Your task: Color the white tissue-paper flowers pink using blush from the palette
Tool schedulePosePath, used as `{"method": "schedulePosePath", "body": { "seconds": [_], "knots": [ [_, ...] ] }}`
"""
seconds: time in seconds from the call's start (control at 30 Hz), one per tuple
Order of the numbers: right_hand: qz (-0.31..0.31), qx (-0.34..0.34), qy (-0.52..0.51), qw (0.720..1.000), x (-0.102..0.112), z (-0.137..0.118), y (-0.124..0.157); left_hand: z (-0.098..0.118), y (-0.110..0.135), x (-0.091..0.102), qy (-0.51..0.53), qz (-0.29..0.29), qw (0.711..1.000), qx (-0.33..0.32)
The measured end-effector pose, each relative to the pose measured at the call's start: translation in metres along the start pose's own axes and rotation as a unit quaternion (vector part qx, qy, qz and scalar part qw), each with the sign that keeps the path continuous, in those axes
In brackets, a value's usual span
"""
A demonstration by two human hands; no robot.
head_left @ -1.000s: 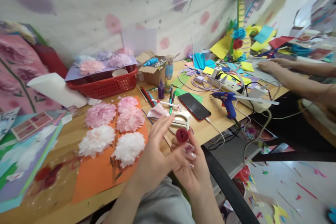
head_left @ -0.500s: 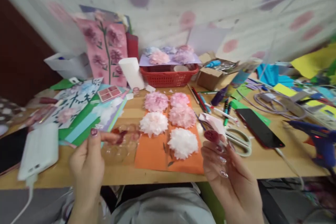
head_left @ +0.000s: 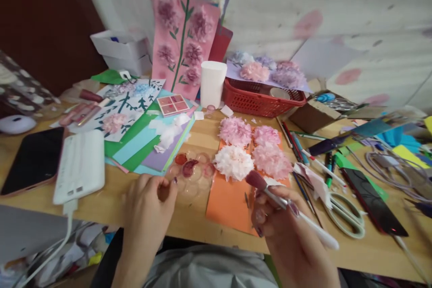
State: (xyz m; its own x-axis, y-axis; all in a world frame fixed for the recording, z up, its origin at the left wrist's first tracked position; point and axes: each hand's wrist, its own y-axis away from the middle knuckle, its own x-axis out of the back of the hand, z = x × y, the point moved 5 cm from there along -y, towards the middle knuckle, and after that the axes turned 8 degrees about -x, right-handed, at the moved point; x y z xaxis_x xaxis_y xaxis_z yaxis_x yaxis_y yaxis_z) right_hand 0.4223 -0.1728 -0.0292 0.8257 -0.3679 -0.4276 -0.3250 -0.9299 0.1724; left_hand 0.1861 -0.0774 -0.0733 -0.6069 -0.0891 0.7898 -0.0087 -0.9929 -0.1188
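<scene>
My right hand [head_left: 286, 229] is closed around a white-handled brush [head_left: 297, 211] whose dark red tip [head_left: 255, 180] points left over the orange sheet [head_left: 229, 202]. My left hand [head_left: 148, 207] rests at the near edge of a clear plastic palette [head_left: 194, 173] with red paint in its wells; the fingers are curled and touch its rim. Several pink and white tissue-paper flowers [head_left: 251, 150] lie on the orange sheet just beyond the brush.
Left: a white power bank [head_left: 81, 166] with cable, a dark phone [head_left: 32, 159], and stacked coloured sheets [head_left: 145, 139]. Behind stand a white cup [head_left: 212, 83] and a red basket [head_left: 259, 96]. Right: scissors [head_left: 344, 213], pens, a black phone [head_left: 371, 200].
The view has swung left. My left hand dropped from mid-air to the palette's edge. My right hand turned, so the brush's handle now shows with the tip pointing left.
</scene>
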Motion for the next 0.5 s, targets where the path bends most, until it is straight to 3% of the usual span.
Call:
{"method": "schedulePosePath", "body": {
  "seconds": [0.1,0.23,0.33,0.5],
  "knots": [
    [0.034,0.066,0.079,0.994,-0.007,0.0,0.003,-0.011,-0.004,0.008,0.114,-0.013,0.993,0.038],
    [0.135,0.166,0.207,0.955,-0.016,0.0,0.011,-0.012,0.002,0.022,0.267,-0.008,0.959,0.095],
    [0.11,0.195,0.224,0.949,-0.031,0.007,0.015,0.001,0.012,0.023,0.41,-0.025,0.901,0.14],
    [0.041,0.174,0.136,0.974,-0.041,0.019,0.013,0.031,0.032,0.005,0.557,-0.122,0.801,0.184]
  ]
}}
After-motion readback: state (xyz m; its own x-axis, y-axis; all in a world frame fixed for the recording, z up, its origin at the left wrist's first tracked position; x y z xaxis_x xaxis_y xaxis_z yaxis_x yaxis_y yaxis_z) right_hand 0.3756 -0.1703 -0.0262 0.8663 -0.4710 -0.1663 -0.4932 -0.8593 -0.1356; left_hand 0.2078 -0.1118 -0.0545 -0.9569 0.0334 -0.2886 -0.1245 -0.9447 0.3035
